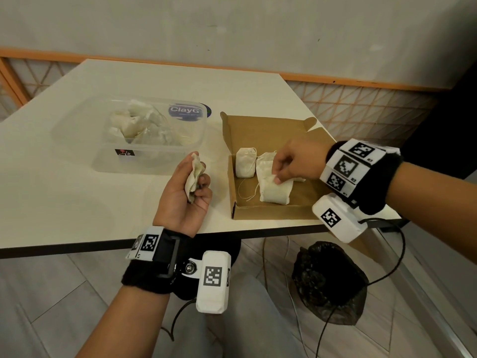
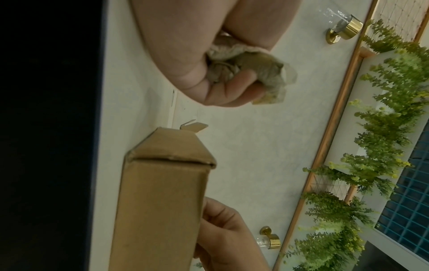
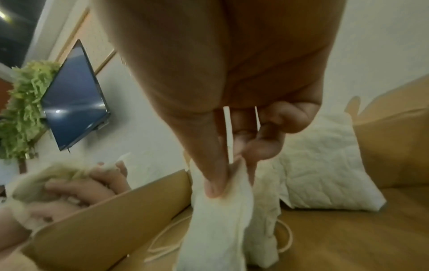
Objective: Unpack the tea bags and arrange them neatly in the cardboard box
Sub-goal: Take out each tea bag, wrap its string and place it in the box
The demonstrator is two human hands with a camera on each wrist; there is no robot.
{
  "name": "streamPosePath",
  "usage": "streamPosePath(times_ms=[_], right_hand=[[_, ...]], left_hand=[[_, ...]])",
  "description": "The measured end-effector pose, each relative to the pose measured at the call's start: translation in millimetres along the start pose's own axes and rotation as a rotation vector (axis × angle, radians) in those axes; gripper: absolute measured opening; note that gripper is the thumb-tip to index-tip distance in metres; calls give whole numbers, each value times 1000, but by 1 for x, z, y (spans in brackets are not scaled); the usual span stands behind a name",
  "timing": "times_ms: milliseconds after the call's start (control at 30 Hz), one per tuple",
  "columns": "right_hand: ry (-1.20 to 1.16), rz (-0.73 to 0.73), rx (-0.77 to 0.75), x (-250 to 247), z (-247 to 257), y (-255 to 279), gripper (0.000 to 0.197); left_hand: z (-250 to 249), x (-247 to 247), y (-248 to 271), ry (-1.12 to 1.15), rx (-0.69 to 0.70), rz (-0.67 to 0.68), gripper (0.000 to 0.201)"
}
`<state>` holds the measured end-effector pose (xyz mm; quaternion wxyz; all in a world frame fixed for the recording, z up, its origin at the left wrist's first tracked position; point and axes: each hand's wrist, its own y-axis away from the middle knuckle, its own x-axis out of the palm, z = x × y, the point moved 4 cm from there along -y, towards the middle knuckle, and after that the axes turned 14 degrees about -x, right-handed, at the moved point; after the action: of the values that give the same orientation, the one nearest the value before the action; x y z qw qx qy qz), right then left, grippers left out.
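An open brown cardboard box [image 1: 273,211] sits near the table's front right edge. Inside it a white tea bag [image 1: 244,162] lies at the far left. My right hand [image 1: 282,169] pinches a second tea bag [image 1: 275,188] between thumb and fingers over the box floor; the right wrist view shows this tea bag [image 3: 223,216] hanging from the pinch and another bag [image 3: 325,165] behind it. Left of the box, my left hand [image 1: 196,179] grips a crumpled wrapper [image 1: 193,177], seen also as a crumpled wrapper [image 2: 246,67] in the left wrist view.
A clear plastic tub [image 1: 144,135] with more wrapped tea bags stands on the white table [image 1: 64,177], left of the box. The box lid [image 1: 268,127] stands open at the back. A black bag [image 1: 333,282] sits on the floor below the table edge.
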<state>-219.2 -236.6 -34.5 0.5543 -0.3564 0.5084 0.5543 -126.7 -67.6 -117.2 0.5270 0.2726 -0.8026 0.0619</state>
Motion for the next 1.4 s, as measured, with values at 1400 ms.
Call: streamPosePath(times_ms=[1400], right_hand=[[-746, -419, -116, 24, 70, 20, 31]], left_hand=[[8, 42, 20, -478, 256, -231, 9]])
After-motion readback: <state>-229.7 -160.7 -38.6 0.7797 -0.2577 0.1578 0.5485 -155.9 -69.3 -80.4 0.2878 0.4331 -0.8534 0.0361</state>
